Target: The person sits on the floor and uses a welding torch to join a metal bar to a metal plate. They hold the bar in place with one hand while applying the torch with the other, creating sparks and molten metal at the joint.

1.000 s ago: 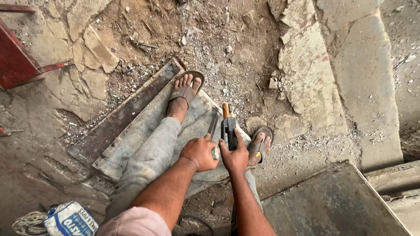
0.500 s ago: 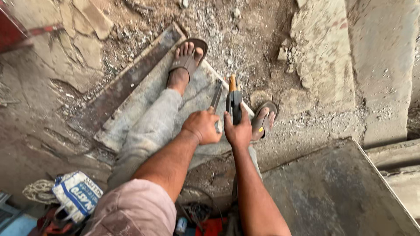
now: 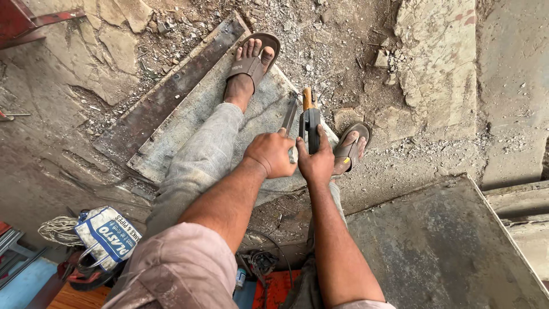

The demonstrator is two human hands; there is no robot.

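— Your right hand [image 3: 316,164] is wrapped tight around a dark tool [image 3: 310,123] with an orange-brown tip, fingers closed on its black body, thumb lying up along the side. It stands almost upright out of your fist, pointing away from you.

— And my left hand?

— Your left hand [image 3: 273,153] is curled into a loose fist just beside the right one, knuckles up. It pinches the near end of a flat grey metal strip [image 3: 289,115], which runs away from you alongside the dark tool. How many fingers are on it I cannot tell; your knuckles hide them.

— Where do both of those sit?

— Above a dusty grey slab [image 3: 189,126] lying on the ground. Your left foot in its brown sandal [image 3: 253,57] rests on the slab's far end, and your right sandal [image 3: 350,149] sits on the rubble just beside your right hand. A long rusty metal bar [image 3: 166,94] lies along the slab's left edge, touching it.

— Anything else around me?

— A big grey sheet [image 3: 434,252] lies to your right, well apart from the slab. By your left knee there's a white and blue bag [image 3: 108,234] beside a coil of pale rope [image 3: 57,229].
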